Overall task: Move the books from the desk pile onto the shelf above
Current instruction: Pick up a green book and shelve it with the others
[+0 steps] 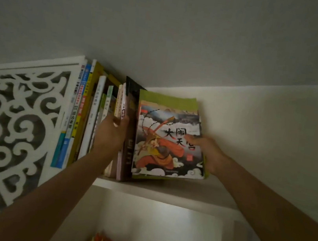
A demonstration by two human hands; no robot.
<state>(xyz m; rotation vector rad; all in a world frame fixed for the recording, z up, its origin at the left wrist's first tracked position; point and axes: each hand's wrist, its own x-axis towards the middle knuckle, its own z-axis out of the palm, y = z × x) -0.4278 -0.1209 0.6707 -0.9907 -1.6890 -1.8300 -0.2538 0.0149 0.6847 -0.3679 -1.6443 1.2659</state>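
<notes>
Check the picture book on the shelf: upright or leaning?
Leaning. The picture book tilts against the row of books, cover facing out, bottom edge on the shelf; the right hand grips it.

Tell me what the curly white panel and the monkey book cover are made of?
Curly white panel: probably painted wood or plastic board, with a matte look and swirls cut right through. Monkey book: paper with a fairly smooth printed cover, thin and slightly bent where the right hand holds it.

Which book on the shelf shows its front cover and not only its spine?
The green-edged picture book at the row's right end, under the right hand; it leans, cover outward, while the others show spines.
</notes>
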